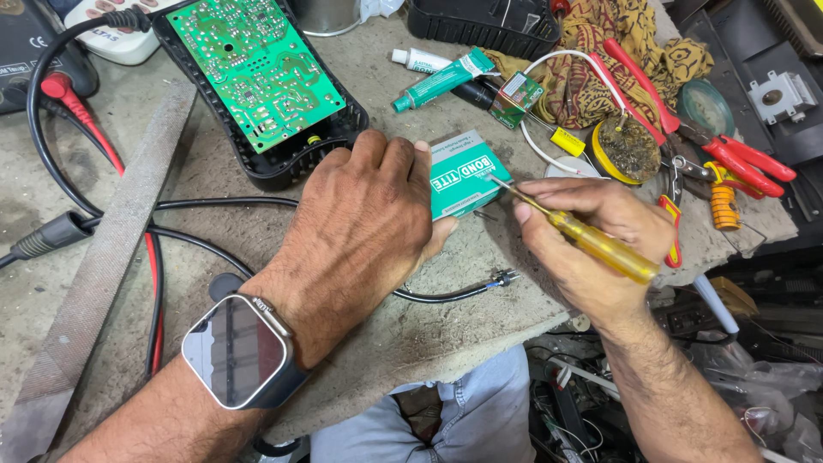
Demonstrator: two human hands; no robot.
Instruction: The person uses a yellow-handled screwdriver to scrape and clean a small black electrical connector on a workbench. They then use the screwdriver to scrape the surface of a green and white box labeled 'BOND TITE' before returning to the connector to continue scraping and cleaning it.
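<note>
At the middle of the bench (480, 300), the left hand (360, 223) is lying palm down over the near end of a small teal box (465, 176), its fingers curled shut and pressing down on it, with the fingertips (381, 150) pointing toward 12 o'clock. Part of the box is hiding under that hand, so how much of it is pinned cannot be told; the free end is sticking out toward 2 o'clock. From 4 o'clock the right hand (591, 236) is closing its fingers round the yellow handle of a screwdriver (583, 236), and the thin shaft is reaching toward 10 o'clock until the tip is touching the box's right edge, just beside the left index finger.

Judging by its look, the box is thin card: light, easy to crush, and likely to skid on the dusty slab unless held flat. The long edges seem the best place to grip it, since the printed face would dent. The screwdriver is stiff, and its smooth plastic handle is probably slippery, so holding it well down the handle, as the right hand is doing, suits it.

Toward 11 o'clock a green board (257, 64) is sitting in a black case (283, 163). Toward 1 o'clock glue tubes (441, 77) are lying, and red pliers (720, 150) are resting at 3 o'clock.
</note>
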